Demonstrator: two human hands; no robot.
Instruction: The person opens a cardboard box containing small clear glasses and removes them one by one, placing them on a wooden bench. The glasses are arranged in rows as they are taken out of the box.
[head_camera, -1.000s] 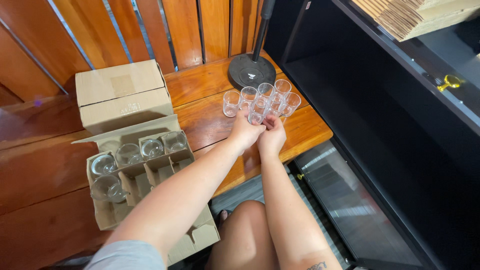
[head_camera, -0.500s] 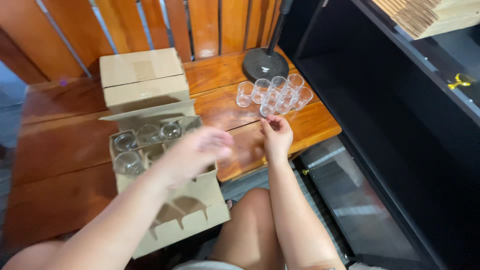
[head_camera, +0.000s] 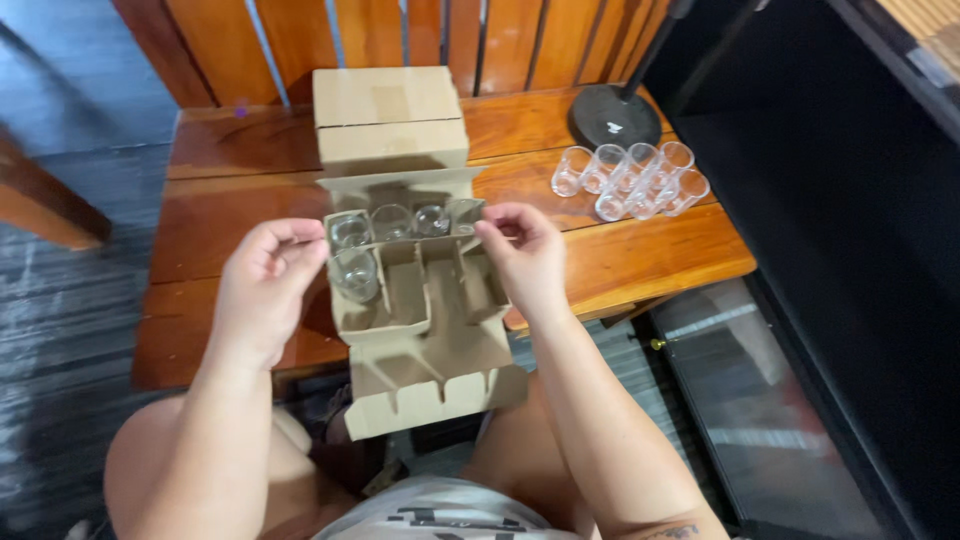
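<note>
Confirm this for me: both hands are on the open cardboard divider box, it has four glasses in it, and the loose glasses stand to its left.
Wrong on one point. In the head view the loose glasses stand to the right of the divider box, near the black round base. The rest holds.

Both forearms are bare, with no sleeves reaching them. The left hand (head_camera: 262, 290) and right hand (head_camera: 525, 258) wear no gloves or rings. A dark tattoo (head_camera: 668, 531) marks the right arm.

wooden table (head_camera: 640, 255) | slatted wood wall (head_camera: 420, 35) | dark floor (head_camera: 60, 290)
</note>
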